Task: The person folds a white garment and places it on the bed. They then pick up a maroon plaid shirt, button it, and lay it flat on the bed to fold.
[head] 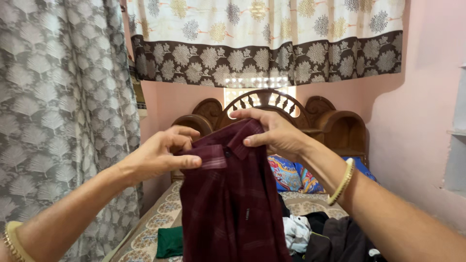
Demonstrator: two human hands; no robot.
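Forearms: two bare forearms reach in from the bottom corners; each wrist wears one bangle, pale and gold-edged, two in all.
Left hand: left hand is closed on the maroon shirt, thumb and curled fingers pinching a fold of cloth near the collar.
Right hand: right hand is also closed on the shirt, thumb under and fingers over the top of the collar.
Shirt position: held up in the air between the two hands, in front of the headboard, hanging down over the bed.
Shirt look: one garment, dark maroon with a faint check of thin lighter lines; a dark button sits near the collar and a paler striped band shows at the folded part by the left thumb.
Bed: one bed with a beige patterned cover holds a loose heap of clothes.
Clothes on bed: one folded green cloth lies left of the hanging shirt; a white garment and dark garments lie to the right, touching each other.
Pillows: two bright printed pillows lean at the head of the bed.
Headboard: one carved dark wooden headboard with an arched, spoked centre.
Curtains: one grey leaf-patterned curtain hangs at the left; one cream and brown tree-print curtain hangs above the headboard.
Wall: pink wall on the right.
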